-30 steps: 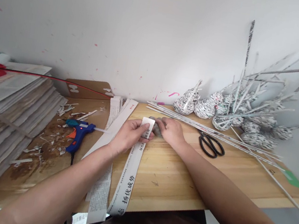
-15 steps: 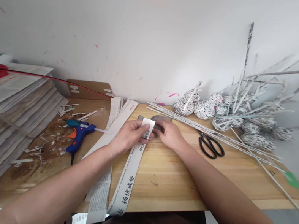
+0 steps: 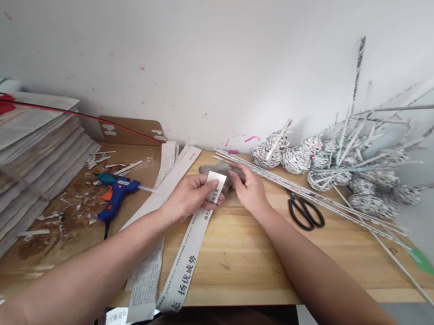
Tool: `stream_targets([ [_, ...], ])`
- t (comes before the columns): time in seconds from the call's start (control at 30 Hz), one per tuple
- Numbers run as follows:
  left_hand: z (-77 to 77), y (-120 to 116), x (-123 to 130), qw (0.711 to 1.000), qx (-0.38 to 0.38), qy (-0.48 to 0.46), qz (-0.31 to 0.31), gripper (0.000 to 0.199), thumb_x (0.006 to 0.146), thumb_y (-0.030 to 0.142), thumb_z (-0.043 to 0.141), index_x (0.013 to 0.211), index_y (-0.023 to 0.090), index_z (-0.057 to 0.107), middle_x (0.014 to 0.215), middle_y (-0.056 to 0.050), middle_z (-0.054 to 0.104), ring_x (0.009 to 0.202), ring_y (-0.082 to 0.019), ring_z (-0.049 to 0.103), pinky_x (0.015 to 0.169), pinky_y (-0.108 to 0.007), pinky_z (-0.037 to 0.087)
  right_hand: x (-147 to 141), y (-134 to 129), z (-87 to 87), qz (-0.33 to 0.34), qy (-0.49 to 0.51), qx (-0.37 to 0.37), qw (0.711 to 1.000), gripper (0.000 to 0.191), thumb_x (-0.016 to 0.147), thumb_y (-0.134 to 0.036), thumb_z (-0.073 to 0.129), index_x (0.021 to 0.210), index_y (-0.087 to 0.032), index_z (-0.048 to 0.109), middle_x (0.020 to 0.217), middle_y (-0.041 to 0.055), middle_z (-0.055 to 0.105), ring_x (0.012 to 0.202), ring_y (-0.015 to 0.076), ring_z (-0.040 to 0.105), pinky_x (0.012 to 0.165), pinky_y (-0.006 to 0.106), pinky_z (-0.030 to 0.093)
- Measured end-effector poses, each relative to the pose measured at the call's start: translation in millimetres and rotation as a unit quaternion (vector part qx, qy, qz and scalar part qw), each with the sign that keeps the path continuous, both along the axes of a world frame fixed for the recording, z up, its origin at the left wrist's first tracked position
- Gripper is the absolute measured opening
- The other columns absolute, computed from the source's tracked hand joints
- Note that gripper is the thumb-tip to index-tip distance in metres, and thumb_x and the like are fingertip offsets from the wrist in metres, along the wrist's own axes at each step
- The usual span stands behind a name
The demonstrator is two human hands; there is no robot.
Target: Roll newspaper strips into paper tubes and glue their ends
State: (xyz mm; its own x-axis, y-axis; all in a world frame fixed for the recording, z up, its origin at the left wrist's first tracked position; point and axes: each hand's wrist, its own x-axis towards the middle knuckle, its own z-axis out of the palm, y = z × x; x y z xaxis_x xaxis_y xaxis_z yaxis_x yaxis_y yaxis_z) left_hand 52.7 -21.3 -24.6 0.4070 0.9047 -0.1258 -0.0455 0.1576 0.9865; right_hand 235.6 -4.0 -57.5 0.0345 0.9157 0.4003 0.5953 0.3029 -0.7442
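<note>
My left hand [image 3: 197, 192] pinches the top end of a long newspaper strip [image 3: 188, 261] between thumb and fingers. The strip hangs down toward me and bends over the table's front edge. Just beyond it, my right hand [image 3: 251, 191] has its fingers on a crumpled, grey, cloth-like piece [image 3: 222, 169]. The fingertips are partly sunk in its folds, and the strip's end hides some of it. More newspaper strips [image 3: 160, 197] lie left of my left hand.
A blue glue gun [image 3: 115, 198] rests on stained cardboard among paper scraps, beside a tall newspaper stack [image 3: 31, 169]. Black-handled scissors [image 3: 305, 212] and thin paper sticks [image 3: 320, 196] lie to the right. Woven paper gourd shapes [image 3: 298, 154] stand along the wall.
My right hand has shifted slightly up and its fingers have loosened a little. The grey piece is more bunched up between the hands. My left hand stays on the strip.
</note>
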Motion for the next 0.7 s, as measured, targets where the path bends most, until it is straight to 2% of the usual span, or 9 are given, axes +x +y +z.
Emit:
stream_targets([
  [0.07,1.0,-0.6,0.0,1.0,-0.002,-0.001,-0.001,0.037,0.078,0.045,0.067,0.093,0.011,0.064,0.077,-0.009,0.071,0.071,-0.018,0.068,0.061,-0.028,0.056,0.3,-2.3,5.3,0.028,0.063,0.002,0.998,0.036,0.088,-0.046,0.055,0.109,-0.019,0.065,0.068,0.0003,0.061,0.058,0.0146,0.052,0.058,0.026,0.039],
  [0.17,2.5,-0.7,-0.2,1.0,-0.002,0.0,-0.003,0.039,0.078,0.046,0.067,0.095,0.011,0.065,0.077,-0.009,0.071,0.07,-0.017,0.067,0.06,-0.027,0.055,-0.1,-7.2,16.1,0.093,0.152,-0.046,0.983,0.036,0.086,-0.05,0.056,0.082,-0.016,0.068,0.063,0.0001,0.055,0.057,0.0126,0.048,0.054,0.026,0.038],
  [0.27,3.8,-0.4,-0.6,1.0,0.0,0.0,-0.009,0.041,0.077,0.048,0.067,0.098,0.012,0.067,0.079,-0.009,0.071,0.072,-0.018,0.067,0.061,-0.026,0.054,-0.4,-11.4,24.0,0.184,0.224,-0.146,0.946,0.036,0.081,-0.05,0.062,0.086,-0.016,0.068,0.068,0.0004,0.057,0.058,0.0113,0.048,0.049,0.023,0.035],
  [0.37,4.0,-0.2,-0.9,1.0,0.005,-0.001,-0.018,0.042,0.077,0.048,0.067,0.099,0.012,0.068,0.08,-0.009,0.071,0.073,-0.018,0.067,0.061,-0.026,0.054,-0.6,-13.9,26.4,0.245,0.23,-0.187,0.923,0.035,0.081,-0.049,0.062,0.08,-0.015,0.067,0.065,-0.0001,0.056,0.056,0.0098,0.046,0.048,0.022,0.032],
  [0.47,2.6,-0.1,-0.7,1.0,0.011,0.006,-0.019,0.042,0.078,0.048,0.066,0.098,0.012,0.068,0.077,-0.008,0.071,0.072,-0.017,0.066,0.062,-0.027,0.055,-1.5,-15.0,26.5,0.237,0.21,-0.178,0.932,0.037,0.082,-0.049,0.061,0.07,-0.014,0.065,0.059,-0.002,0.051,0.052,0.0083,0.041,0.047,0.022,0.029],
  [0.7,-0.3,0.7,-0.2,0.999,0.012,0.018,-0.024,0.043,0.078,0.049,0.067,0.099,0.012,0.068,0.076,-0.008,0.07,0.072,-0.018,0.066,0.066,-0.03,0.056,-4.5,-16.0,27.8,0.2,0.209,-0.167,0.943,0.036,0.076,-0.049,0.066,0.076,-0.013,0.069,0.057,-0.003,0.049,0.051,0.0084,0.04,0.047,0.023,0.027],
])
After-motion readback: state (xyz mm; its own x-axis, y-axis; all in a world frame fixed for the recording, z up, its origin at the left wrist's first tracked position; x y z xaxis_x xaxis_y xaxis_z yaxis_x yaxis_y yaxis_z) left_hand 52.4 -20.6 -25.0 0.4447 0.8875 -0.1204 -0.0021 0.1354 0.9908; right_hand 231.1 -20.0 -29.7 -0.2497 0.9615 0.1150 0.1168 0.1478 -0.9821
